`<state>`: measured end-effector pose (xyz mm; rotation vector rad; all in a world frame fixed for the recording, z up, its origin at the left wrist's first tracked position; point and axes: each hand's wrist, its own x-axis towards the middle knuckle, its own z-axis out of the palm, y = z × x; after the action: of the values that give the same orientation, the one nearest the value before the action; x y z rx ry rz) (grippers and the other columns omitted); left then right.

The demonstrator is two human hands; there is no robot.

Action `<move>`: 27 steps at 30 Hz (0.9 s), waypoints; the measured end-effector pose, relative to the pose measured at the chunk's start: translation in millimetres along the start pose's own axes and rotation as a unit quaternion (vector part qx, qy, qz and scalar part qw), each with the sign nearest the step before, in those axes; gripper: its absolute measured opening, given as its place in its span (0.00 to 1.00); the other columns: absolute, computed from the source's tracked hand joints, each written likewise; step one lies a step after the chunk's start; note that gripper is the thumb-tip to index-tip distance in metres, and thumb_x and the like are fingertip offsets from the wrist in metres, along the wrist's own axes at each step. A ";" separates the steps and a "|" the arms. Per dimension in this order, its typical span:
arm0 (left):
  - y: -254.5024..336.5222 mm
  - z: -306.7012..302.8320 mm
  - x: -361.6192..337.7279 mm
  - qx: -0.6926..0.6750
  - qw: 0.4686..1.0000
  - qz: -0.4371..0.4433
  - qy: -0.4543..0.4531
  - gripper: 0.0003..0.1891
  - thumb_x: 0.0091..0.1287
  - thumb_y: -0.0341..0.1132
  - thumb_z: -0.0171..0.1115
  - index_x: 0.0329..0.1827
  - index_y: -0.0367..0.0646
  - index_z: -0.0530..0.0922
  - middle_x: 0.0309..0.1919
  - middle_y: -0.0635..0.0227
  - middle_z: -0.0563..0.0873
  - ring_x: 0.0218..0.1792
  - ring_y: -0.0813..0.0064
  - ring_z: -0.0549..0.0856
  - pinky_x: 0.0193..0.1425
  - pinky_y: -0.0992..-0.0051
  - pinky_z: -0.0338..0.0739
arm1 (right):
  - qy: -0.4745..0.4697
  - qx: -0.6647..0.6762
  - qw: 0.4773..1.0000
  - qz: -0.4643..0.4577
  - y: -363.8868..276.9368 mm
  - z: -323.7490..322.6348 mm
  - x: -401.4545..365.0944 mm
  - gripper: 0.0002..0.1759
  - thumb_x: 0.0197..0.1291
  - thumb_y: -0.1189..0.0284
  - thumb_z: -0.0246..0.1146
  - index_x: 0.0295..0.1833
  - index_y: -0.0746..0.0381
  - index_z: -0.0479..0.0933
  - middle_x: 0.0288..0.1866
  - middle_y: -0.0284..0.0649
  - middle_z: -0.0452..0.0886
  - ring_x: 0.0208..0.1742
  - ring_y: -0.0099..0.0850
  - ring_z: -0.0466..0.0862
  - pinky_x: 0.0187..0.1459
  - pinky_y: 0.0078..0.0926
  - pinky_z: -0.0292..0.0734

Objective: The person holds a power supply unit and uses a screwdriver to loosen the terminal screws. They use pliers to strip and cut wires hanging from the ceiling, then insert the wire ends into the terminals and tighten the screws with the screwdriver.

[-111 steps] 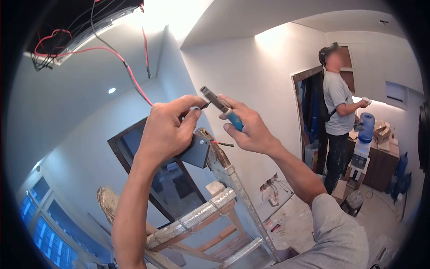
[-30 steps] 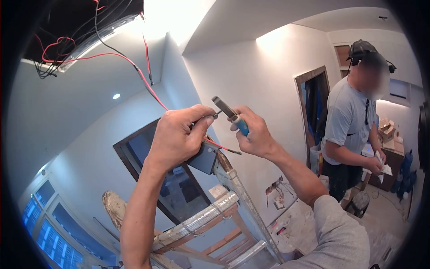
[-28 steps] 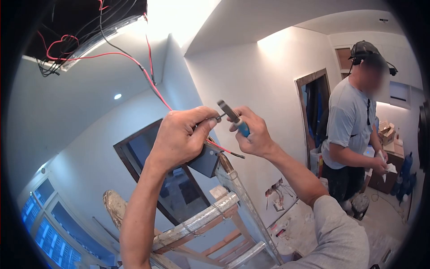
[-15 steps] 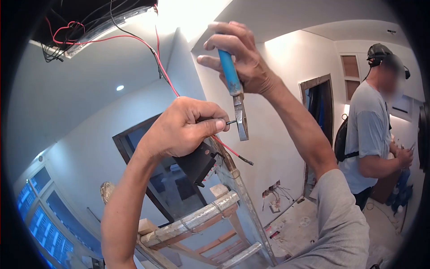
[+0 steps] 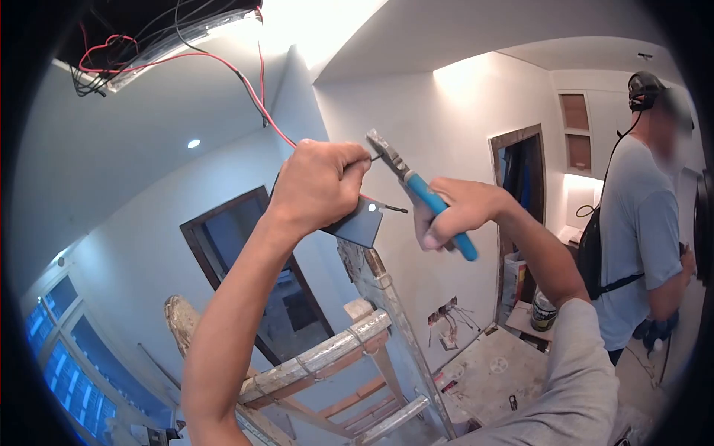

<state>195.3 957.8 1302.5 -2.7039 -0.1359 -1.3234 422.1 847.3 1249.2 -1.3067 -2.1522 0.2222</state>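
Note:
My left hand is closed, pinching a black wire whose short end sticks out past the fingertips. A dark flat piece, shaped like a plate or bracket, is partly hidden under this hand. The red wire runs down from the ceiling opening behind my left hand, and a dark-tipped end pokes out below it. My right hand is wrapped around the blue handles of the pliers. The pliers tilt up to the left, their jaws right at the black wire's end.
Below my hands stands a worn wooden ladder. Overhead, loose wires hang from a ceiling opening. A person wearing a cap and backpack stands at the right. Wires protrude from a wall hole; a can stands by the doorway.
My right hand has dropped and turned the pliers, so the jaws now point up instead of down. My left hand has risen slightly, still on the black wire. The person at right has shifted right.

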 end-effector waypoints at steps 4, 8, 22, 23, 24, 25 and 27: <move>-2.4 15.4 -7.1 0.191 0.978 0.082 0.026 0.06 0.63 0.28 0.66 0.40 0.42 0.88 0.32 0.62 0.91 0.34 0.52 0.88 0.37 0.62 0.81 | -0.120 0.379 0.916 0.053 -1.7 -6.3 -16.2 0.26 0.59 0.58 0.66 0.33 0.77 0.84 0.29 0.55 0.85 0.22 0.45 0.87 0.22 0.37 0.86; -6.1 13.5 -7.7 0.094 0.994 0.060 0.018 0.08 0.66 0.30 0.66 0.43 0.38 0.89 0.31 0.61 0.91 0.29 0.67 0.88 0.36 0.68 0.80 | -0.053 0.299 0.949 0.078 -5.4 8.4 -17.9 0.21 0.54 0.61 0.67 0.33 0.73 0.85 0.28 0.53 0.85 0.24 0.40 0.87 0.25 0.36 0.85; -13.5 -34.7 -11.5 -0.259 0.923 -0.100 -0.267 0.13 0.69 0.37 0.71 0.44 0.34 0.90 0.26 0.71 0.87 0.24 0.85 0.79 0.26 0.80 0.73 | 0.477 -0.505 0.432 -0.576 -51.9 -59.6 118.5 0.08 0.55 0.78 0.74 0.38 0.58 0.83 0.52 0.35 0.76 0.68 0.34 0.79 0.84 0.50 0.63; -13.5 -35.8 -12.5 -0.258 0.924 -0.100 -0.265 0.13 0.69 0.37 0.71 0.44 0.34 0.90 0.26 0.71 0.87 0.24 0.85 0.79 0.26 0.80 0.73 | 0.475 -0.459 0.470 -0.585 -54.3 -53.6 115.4 0.07 0.52 0.79 0.72 0.36 0.58 0.82 0.48 0.36 0.76 0.64 0.34 0.82 0.81 0.47 0.69; -11.3 -36.2 -13.8 -0.273 0.919 -0.091 -0.270 0.13 0.69 0.37 0.71 0.44 0.34 0.90 0.26 0.71 0.87 0.24 0.85 0.80 0.26 0.80 0.73 | 0.474 -0.459 0.470 -0.586 -48.3 -50.8 111.8 0.07 0.52 0.79 0.72 0.36 0.58 0.82 0.48 0.36 0.76 0.64 0.34 0.82 0.81 0.47 0.69; -9.5 -36.6 -15.2 -0.288 0.914 -0.082 -0.275 0.13 0.69 0.37 0.71 0.45 0.34 0.90 0.26 0.72 0.87 0.23 0.85 0.80 0.26 0.81 0.73 | 0.476 -0.489 0.513 -0.521 -34.7 -49.2 107.1 0.08 0.49 0.79 0.71 0.36 0.58 0.83 0.46 0.38 0.76 0.57 0.34 0.84 0.72 0.47 0.77; -7.9 -38.0 -15.4 -0.287 0.925 -0.083 -0.234 0.13 0.69 0.37 0.71 0.44 0.34 0.90 0.25 0.73 0.87 0.23 0.85 0.79 0.26 0.81 0.72 | 0.446 -0.480 0.642 -0.397 0.3 -35.8 96.2 0.10 0.42 0.78 0.69 0.34 0.57 0.84 0.44 0.41 0.77 0.45 0.36 0.86 0.53 0.45 0.85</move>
<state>155.2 959.3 1313.9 -3.5459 -0.0209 -0.8018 410.9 923.6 1317.1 -0.4576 -1.6095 -1.7482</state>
